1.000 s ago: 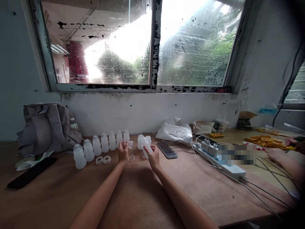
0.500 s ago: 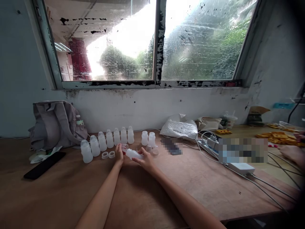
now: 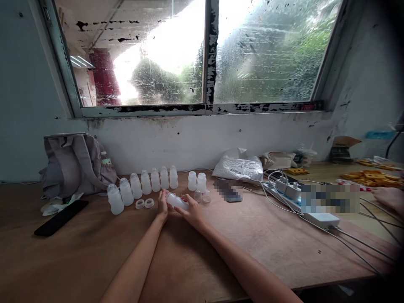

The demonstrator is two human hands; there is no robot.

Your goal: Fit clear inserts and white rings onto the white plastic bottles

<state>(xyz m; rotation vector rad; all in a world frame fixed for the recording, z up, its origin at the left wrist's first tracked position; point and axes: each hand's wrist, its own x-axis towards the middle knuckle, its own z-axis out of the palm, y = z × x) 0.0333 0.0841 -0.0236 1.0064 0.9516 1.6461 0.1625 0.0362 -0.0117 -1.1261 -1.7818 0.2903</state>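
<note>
Left hand (image 3: pixel 162 204) clasps a tilted bottle's (image 3: pixel 177 201) end, seemingly its top; right hand (image 3: pixel 193 212) grips its body, probably for steadiness; a bottle row (image 3: pixel 135 187) slants toward the surface's (image 3: pixel 195 261) far edge.

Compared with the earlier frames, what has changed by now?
The right hand has brought the bottle leftward and tipped it, so its end meets the left hand, which earlier held a clear cap apart; that cap is now hard to make out. The seven-bottle row and two rings stayed put.
</note>
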